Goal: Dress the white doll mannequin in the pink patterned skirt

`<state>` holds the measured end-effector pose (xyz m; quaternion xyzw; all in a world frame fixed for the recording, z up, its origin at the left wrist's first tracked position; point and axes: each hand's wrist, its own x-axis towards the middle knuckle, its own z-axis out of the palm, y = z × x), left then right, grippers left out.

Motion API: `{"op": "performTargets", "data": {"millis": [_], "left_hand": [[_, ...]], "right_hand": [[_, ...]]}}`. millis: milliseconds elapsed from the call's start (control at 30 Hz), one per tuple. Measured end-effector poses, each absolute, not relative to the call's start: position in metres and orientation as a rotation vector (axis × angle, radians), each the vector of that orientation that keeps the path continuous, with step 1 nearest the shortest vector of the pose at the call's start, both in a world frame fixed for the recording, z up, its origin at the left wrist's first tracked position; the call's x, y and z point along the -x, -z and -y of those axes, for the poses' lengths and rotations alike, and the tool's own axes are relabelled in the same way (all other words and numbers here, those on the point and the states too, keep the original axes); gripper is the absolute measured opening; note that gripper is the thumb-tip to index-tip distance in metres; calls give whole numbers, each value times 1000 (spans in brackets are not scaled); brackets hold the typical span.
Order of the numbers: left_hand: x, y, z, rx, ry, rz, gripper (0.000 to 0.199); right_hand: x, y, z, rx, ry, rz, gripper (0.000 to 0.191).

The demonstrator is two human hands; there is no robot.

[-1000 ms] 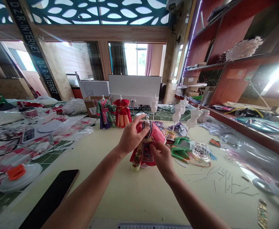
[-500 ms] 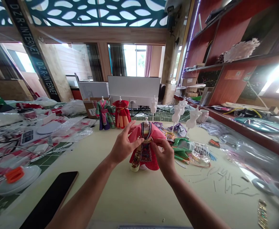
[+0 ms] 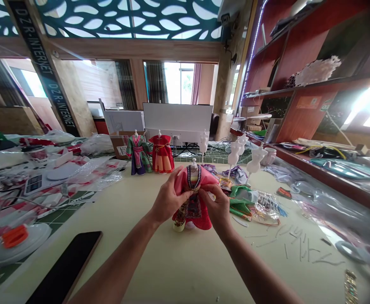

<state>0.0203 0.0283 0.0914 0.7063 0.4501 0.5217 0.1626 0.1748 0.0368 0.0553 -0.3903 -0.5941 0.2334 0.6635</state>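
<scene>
Our left hand (image 3: 169,200) and right hand (image 3: 215,207) pinch a pink doll robe (image 3: 182,181) together at its front (white dress forms (image 3: 255,160) behind it stand bare).

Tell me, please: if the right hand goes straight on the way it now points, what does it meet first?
The embroidered front of the doll's pink dress: the fingertips of the right hand seem to be right at it, though depth is hard to judge here.

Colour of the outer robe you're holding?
The outer robe is coral pink, seen in the head view.
</scene>
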Motion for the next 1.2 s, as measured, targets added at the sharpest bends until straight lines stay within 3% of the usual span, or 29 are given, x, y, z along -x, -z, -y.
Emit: {"op": "performTargets", "data": {"millis": [433, 1200], "left_hand": [[-24, -91, -34, -2032, -1511, -1306, 68], [-19, -92, -32, -2018, -1478, -1273, 67]], "right_hand": [[-173, -57, -41, 818, -674, 1305, 13], [-176, -56, -36, 853, -624, 1346, 13]]}}
